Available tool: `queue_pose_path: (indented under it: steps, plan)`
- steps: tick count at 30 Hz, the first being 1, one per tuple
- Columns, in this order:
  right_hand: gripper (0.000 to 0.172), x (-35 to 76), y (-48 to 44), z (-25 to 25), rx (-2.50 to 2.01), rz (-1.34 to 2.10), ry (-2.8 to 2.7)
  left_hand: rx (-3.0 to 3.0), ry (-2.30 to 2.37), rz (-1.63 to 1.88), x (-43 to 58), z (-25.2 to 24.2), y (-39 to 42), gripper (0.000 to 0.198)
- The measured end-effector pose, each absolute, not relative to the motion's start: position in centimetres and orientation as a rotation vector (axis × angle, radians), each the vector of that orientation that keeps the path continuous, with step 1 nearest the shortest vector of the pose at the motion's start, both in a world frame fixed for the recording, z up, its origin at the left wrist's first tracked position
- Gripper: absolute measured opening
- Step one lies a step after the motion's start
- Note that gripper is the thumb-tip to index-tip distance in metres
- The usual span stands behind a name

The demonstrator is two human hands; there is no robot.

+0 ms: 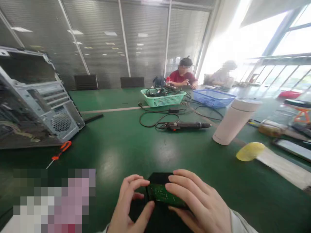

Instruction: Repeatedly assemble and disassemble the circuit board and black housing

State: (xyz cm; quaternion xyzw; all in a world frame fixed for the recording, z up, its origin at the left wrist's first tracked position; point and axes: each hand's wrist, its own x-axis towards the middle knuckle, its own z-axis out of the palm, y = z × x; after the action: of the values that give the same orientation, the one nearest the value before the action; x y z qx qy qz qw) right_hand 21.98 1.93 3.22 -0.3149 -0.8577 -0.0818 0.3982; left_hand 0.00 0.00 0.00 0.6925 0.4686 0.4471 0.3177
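Close to me at the bottom middle is a small black box-like device with a green circuit board (159,193) showing on the side that faces me. My left hand (131,204) grips its left end, with fingertips at the upper corner and the thumb at the lower edge. Across the right part lies my right hand (196,200), fingers over the top and board, thumb underneath. The device's right end is hidden by that hand. Beyond them on the green table (131,145) lies a dark electric screwdriver (184,126) with its cable.
An opened computer case (58,119) stands at left, near an orange-handled screwdriver (63,148). Further back are a green basket (165,101) of cables and a blue basket (211,98). A pale tumbler (234,121) and yellow-ended item (250,151) are right. Two people sit across the table.
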Motion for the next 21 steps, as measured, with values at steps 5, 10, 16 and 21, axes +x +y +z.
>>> queue_pose_path:
  steps: [5,10,16,21]
  plan:
    - [0.025,21.83,1.84,3.57,-0.792,-0.024,-2.156,1.833,1.223,1.209,0.03,0.3,0.37,0.036]
    - [0.031,22.12,2.05,3.78,-0.848,0.161,-2.145,1.797,1.207,1.187,0.01,0.16,0.46,0.031]
    - [0.048,22.65,1.95,3.67,-0.961,0.32,-2.17,1.656,1.055,1.209,0.26,-0.24,0.2,0.023]
    - [0.056,22.39,1.78,3.68,-1.023,0.322,-2.145,1.615,1.027,1.252,0.34,0.19,-0.09,0.024]
